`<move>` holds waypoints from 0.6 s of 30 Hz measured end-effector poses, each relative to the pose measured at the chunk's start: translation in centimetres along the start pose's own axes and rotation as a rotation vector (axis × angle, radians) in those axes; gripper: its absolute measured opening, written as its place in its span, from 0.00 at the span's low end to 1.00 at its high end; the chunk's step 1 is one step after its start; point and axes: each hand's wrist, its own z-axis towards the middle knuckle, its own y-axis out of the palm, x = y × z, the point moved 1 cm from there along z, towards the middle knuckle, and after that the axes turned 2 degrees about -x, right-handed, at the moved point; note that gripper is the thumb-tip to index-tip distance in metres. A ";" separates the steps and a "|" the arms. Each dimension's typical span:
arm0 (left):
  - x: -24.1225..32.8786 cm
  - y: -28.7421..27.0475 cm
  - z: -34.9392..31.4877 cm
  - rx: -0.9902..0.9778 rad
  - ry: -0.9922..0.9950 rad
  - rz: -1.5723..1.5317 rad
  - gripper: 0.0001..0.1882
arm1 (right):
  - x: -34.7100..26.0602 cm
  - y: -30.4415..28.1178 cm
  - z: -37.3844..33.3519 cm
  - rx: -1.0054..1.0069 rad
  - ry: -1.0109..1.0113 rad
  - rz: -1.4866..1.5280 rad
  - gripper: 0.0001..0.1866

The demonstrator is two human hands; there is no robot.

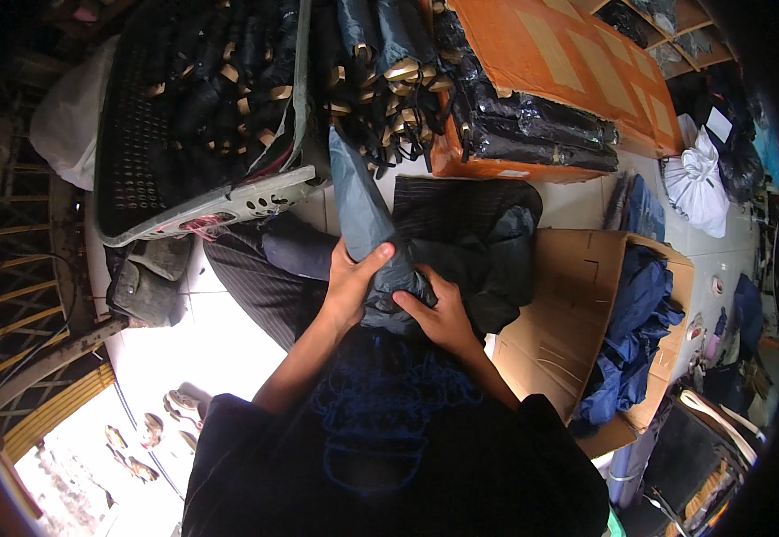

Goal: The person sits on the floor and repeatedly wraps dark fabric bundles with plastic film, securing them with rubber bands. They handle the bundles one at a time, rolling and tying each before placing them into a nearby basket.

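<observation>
My left hand is wrapped round a grey-blue folded umbrella, thumb lying along its cloth. It points away from me, its narrow end reaching the far pile. Close to my body, my right hand grips the bunched darker cloth of the same umbrella, its thumb pressed in from the right. Both hands are closed, and the fingers under the cloth are hidden. Just past the umbrella's tip lie several rolled umbrellas with wooden-looking ends and dark straps.
Dark rolled umbrellas fill a plastic basket at far left. An orange-brown carton holds plastic-wrapped dark bundles. At right, an open cardboard box contains blue cloth. A white sack stands farther right; sandals lie at lower left.
</observation>
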 end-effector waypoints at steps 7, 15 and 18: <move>1.1 2.0 -0.4 0.117 0.166 0.286 0.29 | -1.2 1.3 0.2 0.224 -0.191 -0.589 0.26; 4.0 1.3 0.8 -0.337 0.179 -0.091 0.26 | -1.3 -1.4 1.6 -0.027 0.075 0.317 0.26; 4.3 2.8 0.7 -0.333 0.199 -0.071 0.29 | -0.3 -0.9 2.0 -0.185 0.241 0.558 0.22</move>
